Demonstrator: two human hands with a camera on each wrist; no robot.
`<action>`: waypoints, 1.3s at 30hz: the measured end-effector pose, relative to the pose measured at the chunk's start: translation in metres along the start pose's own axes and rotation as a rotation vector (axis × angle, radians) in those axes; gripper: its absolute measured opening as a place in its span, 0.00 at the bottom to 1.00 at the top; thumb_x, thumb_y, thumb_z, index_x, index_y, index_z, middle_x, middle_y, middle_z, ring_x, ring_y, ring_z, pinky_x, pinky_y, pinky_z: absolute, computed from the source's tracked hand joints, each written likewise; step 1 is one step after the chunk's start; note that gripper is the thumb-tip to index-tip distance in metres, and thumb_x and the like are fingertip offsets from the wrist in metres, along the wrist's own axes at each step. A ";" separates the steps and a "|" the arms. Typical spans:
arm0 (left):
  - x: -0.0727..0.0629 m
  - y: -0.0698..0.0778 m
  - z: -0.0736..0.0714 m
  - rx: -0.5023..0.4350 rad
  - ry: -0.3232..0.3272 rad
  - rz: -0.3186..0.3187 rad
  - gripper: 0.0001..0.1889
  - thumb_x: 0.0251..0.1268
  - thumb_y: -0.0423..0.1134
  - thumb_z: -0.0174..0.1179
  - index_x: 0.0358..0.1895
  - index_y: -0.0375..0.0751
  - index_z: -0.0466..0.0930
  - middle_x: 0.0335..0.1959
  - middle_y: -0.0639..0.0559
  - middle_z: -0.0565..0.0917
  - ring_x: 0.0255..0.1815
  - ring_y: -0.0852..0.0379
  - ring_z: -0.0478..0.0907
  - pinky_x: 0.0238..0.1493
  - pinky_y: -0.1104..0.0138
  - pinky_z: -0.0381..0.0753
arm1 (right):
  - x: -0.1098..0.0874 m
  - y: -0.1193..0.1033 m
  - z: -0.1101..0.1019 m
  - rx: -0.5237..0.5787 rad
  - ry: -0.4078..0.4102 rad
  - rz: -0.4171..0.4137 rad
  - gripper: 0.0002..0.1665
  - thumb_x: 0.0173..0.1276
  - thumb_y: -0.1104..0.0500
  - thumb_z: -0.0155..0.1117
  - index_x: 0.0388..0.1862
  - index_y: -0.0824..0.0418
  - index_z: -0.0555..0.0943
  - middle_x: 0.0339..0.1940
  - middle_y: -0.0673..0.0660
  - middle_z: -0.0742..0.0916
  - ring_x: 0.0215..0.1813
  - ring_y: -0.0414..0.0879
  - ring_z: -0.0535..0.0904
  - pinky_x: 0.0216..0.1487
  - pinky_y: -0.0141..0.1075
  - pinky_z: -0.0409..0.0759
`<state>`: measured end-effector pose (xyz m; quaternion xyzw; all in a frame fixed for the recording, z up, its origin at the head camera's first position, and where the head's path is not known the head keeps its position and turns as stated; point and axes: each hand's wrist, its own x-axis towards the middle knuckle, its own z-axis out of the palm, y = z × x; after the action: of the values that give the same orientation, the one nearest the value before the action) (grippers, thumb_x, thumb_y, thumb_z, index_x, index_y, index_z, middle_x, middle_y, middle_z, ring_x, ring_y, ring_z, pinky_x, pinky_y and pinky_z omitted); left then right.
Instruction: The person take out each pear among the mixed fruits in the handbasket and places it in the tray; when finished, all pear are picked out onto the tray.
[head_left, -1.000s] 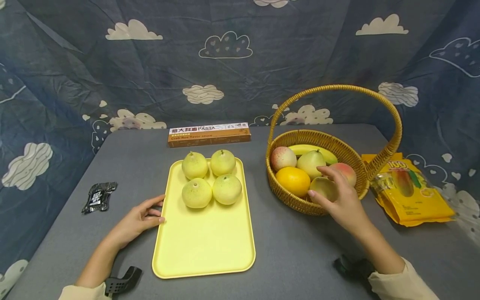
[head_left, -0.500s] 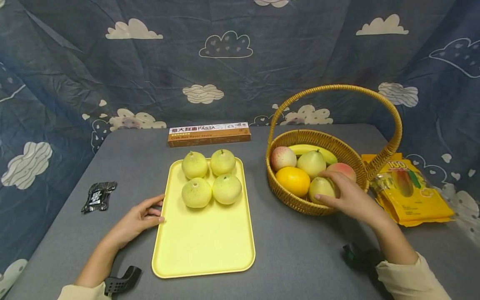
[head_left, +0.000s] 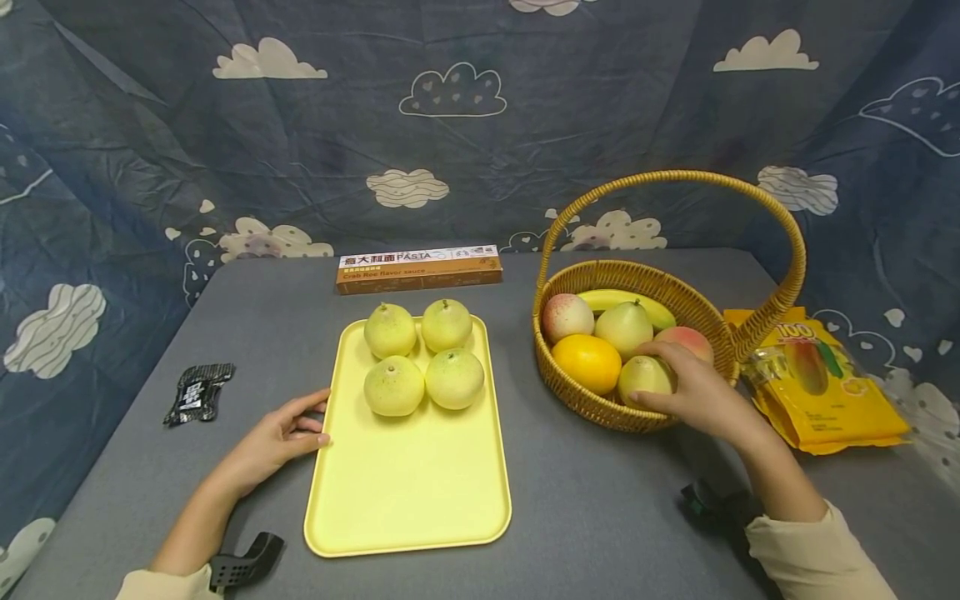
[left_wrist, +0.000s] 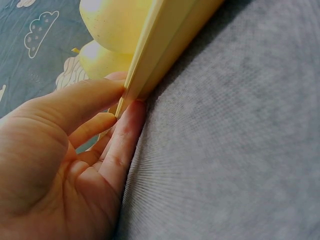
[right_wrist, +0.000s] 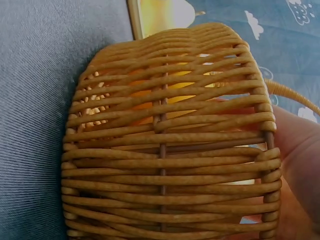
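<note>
In the head view my right hand (head_left: pixel 701 392) is inside the near rim of the wicker basket (head_left: pixel 592 410), with thumb and fingers around a pale green pear (head_left: pixel 643 382). The right wrist view mostly shows the basket's woven side (right_wrist: pixel 165 165), which hides the pear and most of the hand (right_wrist: pixel 300 160). My left hand (head_left: pixel 273 446) holds the left edge of a yellow tray (head_left: pixel 405 500). In the left wrist view, the thumb (left_wrist: pixel 85 102) lies at the tray's rim (left_wrist: pixel 150 60) and the fingers sit below it. Several round pale green pears (head_left: pixel 393 386) stand at the tray's far end.
Also in the basket lie an orange-yellow fruit (head_left: pixel 587 363), a banana (head_left: pixel 660 312), another pear (head_left: pixel 624 327) and two peaches (head_left: pixel 567 317). A pasta box (head_left: pixel 418 271) stands behind the tray. A yellow bag (head_left: pixel 821 387) lies right of the basket, a black packet (head_left: pixel 198 394) far left.
My right hand has come down onto the pear in the basket, and its fingers have closed around it. The left hand and the tray have stayed put.
</note>
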<state>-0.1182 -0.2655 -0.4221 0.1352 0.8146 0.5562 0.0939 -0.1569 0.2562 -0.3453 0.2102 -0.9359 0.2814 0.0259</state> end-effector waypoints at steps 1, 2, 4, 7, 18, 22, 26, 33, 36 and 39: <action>0.000 0.000 0.000 0.001 0.002 -0.001 0.33 0.57 0.32 0.61 0.65 0.30 0.57 0.53 0.37 0.66 0.42 0.60 0.74 0.39 0.70 0.75 | -0.001 0.000 0.000 0.001 0.015 -0.001 0.31 0.51 0.54 0.71 0.52 0.66 0.72 0.47 0.62 0.76 0.47 0.54 0.70 0.43 0.49 0.67; 0.000 -0.001 0.000 0.003 0.000 -0.003 0.33 0.57 0.33 0.61 0.65 0.31 0.57 0.53 0.37 0.66 0.42 0.60 0.74 0.39 0.70 0.75 | -0.002 0.000 0.000 0.002 0.031 0.001 0.31 0.51 0.54 0.71 0.52 0.66 0.72 0.48 0.62 0.76 0.47 0.55 0.70 0.42 0.49 0.67; 0.001 -0.001 0.000 0.006 -0.002 -0.006 0.33 0.57 0.33 0.61 0.65 0.31 0.57 0.53 0.37 0.66 0.42 0.60 0.74 0.39 0.70 0.74 | -0.004 0.000 0.000 0.011 0.062 0.006 0.31 0.50 0.54 0.72 0.51 0.64 0.73 0.48 0.61 0.76 0.46 0.54 0.70 0.40 0.48 0.67; 0.001 0.000 -0.001 0.002 -0.003 -0.018 0.34 0.57 0.34 0.61 0.66 0.33 0.57 0.54 0.37 0.65 0.42 0.60 0.74 0.39 0.70 0.74 | -0.006 0.000 -0.001 0.031 0.123 0.003 0.31 0.49 0.55 0.72 0.51 0.62 0.73 0.49 0.59 0.75 0.47 0.52 0.68 0.39 0.46 0.66; 0.001 -0.001 -0.001 0.002 -0.004 -0.002 0.34 0.56 0.33 0.61 0.65 0.30 0.57 0.53 0.36 0.66 0.41 0.60 0.74 0.39 0.70 0.75 | -0.008 -0.031 -0.007 0.138 0.216 0.012 0.34 0.51 0.60 0.71 0.57 0.58 0.70 0.53 0.59 0.71 0.50 0.51 0.66 0.38 0.40 0.74; 0.001 0.000 -0.001 0.003 -0.004 -0.005 0.34 0.57 0.33 0.61 0.66 0.31 0.57 0.53 0.36 0.66 0.42 0.60 0.74 0.39 0.70 0.75 | -0.002 -0.054 -0.004 0.263 0.246 -0.104 0.35 0.47 0.68 0.72 0.56 0.62 0.70 0.52 0.55 0.73 0.49 0.44 0.67 0.40 0.26 0.73; 0.001 0.000 -0.002 -0.001 -0.002 -0.014 0.34 0.56 0.33 0.61 0.66 0.32 0.57 0.54 0.37 0.66 0.42 0.60 0.74 0.39 0.70 0.75 | 0.006 -0.079 0.006 0.445 0.228 -0.234 0.38 0.44 0.75 0.71 0.57 0.66 0.69 0.53 0.57 0.73 0.52 0.42 0.69 0.47 0.26 0.71; 0.000 0.001 0.000 -0.020 -0.014 0.034 0.33 0.57 0.30 0.59 0.65 0.28 0.56 0.53 0.34 0.65 0.41 0.60 0.74 0.38 0.71 0.74 | 0.018 -0.121 0.043 0.624 0.116 -0.337 0.37 0.44 0.72 0.72 0.55 0.66 0.69 0.56 0.62 0.73 0.57 0.48 0.68 0.54 0.35 0.69; 0.000 0.002 0.001 -0.031 -0.013 0.050 0.32 0.57 0.29 0.59 0.65 0.27 0.56 0.52 0.33 0.65 0.41 0.59 0.74 0.38 0.72 0.74 | 0.024 -0.135 0.065 0.641 0.049 -0.349 0.36 0.45 0.68 0.73 0.55 0.64 0.70 0.56 0.60 0.74 0.58 0.48 0.68 0.56 0.38 0.68; 0.000 0.003 0.001 -0.038 -0.016 0.052 0.33 0.57 0.28 0.59 0.65 0.27 0.56 0.52 0.33 0.65 0.41 0.59 0.74 0.38 0.72 0.74 | 0.028 -0.147 0.085 0.619 -0.010 -0.347 0.35 0.45 0.65 0.74 0.54 0.63 0.71 0.54 0.59 0.75 0.56 0.47 0.69 0.54 0.39 0.69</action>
<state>-0.1174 -0.2636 -0.4192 0.1590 0.7993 0.5728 0.0883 -0.1161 0.0892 -0.3365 0.3653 -0.7568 0.5420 0.0037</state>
